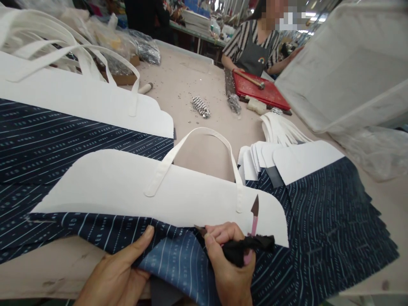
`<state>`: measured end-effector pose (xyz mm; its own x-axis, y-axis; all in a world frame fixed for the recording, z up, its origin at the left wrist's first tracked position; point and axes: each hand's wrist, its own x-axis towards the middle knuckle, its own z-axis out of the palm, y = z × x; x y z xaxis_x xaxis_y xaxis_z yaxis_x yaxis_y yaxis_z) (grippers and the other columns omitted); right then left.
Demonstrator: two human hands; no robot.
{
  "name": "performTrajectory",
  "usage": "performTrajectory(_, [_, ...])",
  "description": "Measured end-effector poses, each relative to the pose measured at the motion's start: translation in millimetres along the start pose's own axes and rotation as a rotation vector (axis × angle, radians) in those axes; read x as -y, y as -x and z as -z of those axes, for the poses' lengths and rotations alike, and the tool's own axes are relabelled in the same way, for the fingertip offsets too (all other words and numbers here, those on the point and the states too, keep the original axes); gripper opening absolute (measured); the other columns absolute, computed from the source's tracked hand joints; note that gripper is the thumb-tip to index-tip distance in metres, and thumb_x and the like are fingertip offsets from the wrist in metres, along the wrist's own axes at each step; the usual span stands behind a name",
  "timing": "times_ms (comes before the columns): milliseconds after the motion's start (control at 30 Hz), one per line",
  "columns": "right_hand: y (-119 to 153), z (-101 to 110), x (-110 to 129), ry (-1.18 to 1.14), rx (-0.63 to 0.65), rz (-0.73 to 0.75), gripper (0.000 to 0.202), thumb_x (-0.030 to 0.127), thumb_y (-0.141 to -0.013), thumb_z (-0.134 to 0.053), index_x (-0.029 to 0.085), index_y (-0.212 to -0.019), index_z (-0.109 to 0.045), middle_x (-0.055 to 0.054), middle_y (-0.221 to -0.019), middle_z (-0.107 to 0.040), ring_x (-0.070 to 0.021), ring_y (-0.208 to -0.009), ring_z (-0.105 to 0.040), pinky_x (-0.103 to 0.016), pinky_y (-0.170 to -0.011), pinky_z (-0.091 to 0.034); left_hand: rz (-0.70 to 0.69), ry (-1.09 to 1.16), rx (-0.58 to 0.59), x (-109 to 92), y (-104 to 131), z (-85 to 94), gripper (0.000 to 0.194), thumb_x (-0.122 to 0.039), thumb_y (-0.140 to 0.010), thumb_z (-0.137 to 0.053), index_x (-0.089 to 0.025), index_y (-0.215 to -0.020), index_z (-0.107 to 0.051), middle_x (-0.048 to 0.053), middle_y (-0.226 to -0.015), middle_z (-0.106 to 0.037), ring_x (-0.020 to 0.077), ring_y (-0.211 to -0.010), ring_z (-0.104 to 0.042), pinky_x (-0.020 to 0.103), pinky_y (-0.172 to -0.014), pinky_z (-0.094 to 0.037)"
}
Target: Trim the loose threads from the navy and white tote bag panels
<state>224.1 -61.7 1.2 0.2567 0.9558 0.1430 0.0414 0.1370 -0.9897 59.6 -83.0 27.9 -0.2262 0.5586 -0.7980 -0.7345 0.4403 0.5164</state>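
A panel with a white upper part [117,178] and a white strap handle [207,129] lies before me. Its lower part is navy striped fabric [111,229] printed with lettering. My left hand [117,272] pinches this fabric, thumb on top and fingers underneath, where a paler blue underside [181,263] is folded up. My right hand [229,255] grips a pointed cutting tool [255,216] with a pink handle and black cloth around it; its exact kind is unclear. One dark blade points up over the white part. Another dark tip sits at the seam between white and navy.
Stacked similar panels lie at left [127,97] and right [338,229]. Beyond are a black-and-white twisted bundle [200,107], a red board [264,91] with a hammer [251,79], and a co-worker in an apron [255,53]. A large whitish bin [344,63] leans in at upper right.
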Motion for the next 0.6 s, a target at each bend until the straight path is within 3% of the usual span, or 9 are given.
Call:
performTrajectory(200, [2.3, -1.2, 0.4, -0.007, 0.003, 0.015, 0.026, 0.013, -0.077, -0.068, 0.021, -0.059, -0.052, 0.005, -0.059, -0.058, -0.0124, -0.061, -0.062, -0.031, -0.074, -0.057, 0.044, 0.010, -0.001, 2.5, -2.6, 2.5, 0.043, -0.023, -0.073, -0.078, -0.023, -0.115, -0.071, 0.007, -0.122, -0.071, 0.0282, -0.105, -0.069, 0.034, -0.083, -0.062])
performTrajectory(400, [1.8, -6.4, 3.5, 0.020, -0.004, 0.050, 0.028, 0.011, -0.077, -0.067, 0.021, -0.056, -0.052, 0.005, -0.056, -0.057, -0.0115, -0.058, -0.059, -0.028, -0.069, -0.056, 0.066, 0.030, -0.065, 4.0, -2.2, 1.7, 0.052, -0.021, -0.073, -0.079, -0.026, -0.123, -0.066, 0.007, -0.112, -0.075, 0.0283, -0.103, -0.070, 0.037, -0.085, -0.062])
performTrajectory(600, [5.1, -11.6, -0.1, 0.073, 0.025, 0.017, 0.029, 0.013, -0.079, -0.066, 0.022, -0.058, -0.048, 0.004, -0.060, -0.054, -0.0134, -0.061, -0.057, -0.031, -0.070, -0.052, -0.032, -0.015, -0.070, -4.1, -1.6, -3.0, 0.047, -0.040, -0.082, -0.067, -0.024, -0.127, -0.063, 0.010, -0.105, -0.076, 0.0321, -0.103, -0.070, 0.044, -0.083, -0.063])
